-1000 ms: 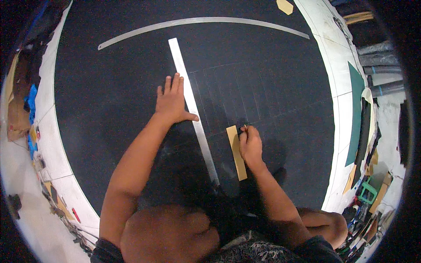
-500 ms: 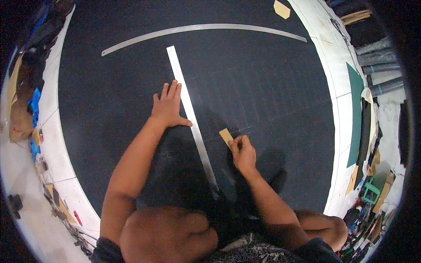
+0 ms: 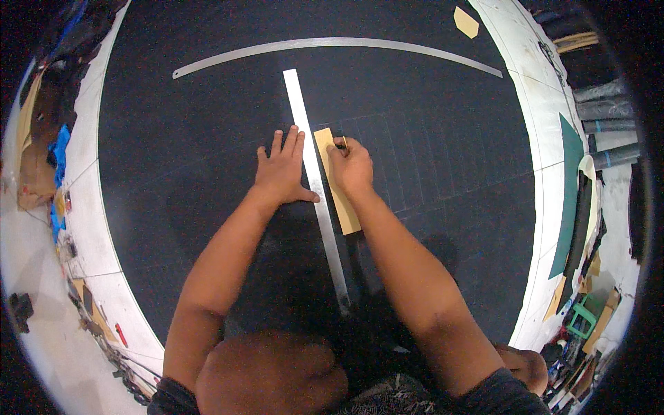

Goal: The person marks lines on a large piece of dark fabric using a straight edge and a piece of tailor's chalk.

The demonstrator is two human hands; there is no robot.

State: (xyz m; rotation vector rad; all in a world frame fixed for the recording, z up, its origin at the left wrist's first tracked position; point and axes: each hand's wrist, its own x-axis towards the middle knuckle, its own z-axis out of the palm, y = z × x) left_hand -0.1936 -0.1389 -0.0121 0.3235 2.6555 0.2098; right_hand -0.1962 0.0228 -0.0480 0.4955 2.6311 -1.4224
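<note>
Black fabric (image 3: 449, 263) with faint ruled lines spreads out in front of me. A straight metal ruler (image 3: 312, 161) lies on it, running away from me. My left hand (image 3: 280, 169) rests with fingers spread at the ruler's left edge, its thumb on the metal. Just right of the ruler, my right hand (image 3: 353, 164) is closed at the upper part of a tan cardboard strip (image 3: 344, 211), which lies roughly parallel to the ruler with a narrow gap between. A small thin yellowish stick also shows among the right fingers; its kind is unclear.
A long metal ruler (image 3: 339, 43) lies crosswise beyond my hands. A tan cardboard piece (image 3: 466, 23) is at the far right. White tiles (image 3: 550, 145) border the fabric; to the right are a dark green sheet (image 3: 568, 187), rolls and a green plastic stool (image 3: 583, 317).
My right hand has moved up and left, bringing the cardboard strip close beside the ruler, where more of its length shows. My left hand stays on the ruler. The view has shifted slightly.
</note>
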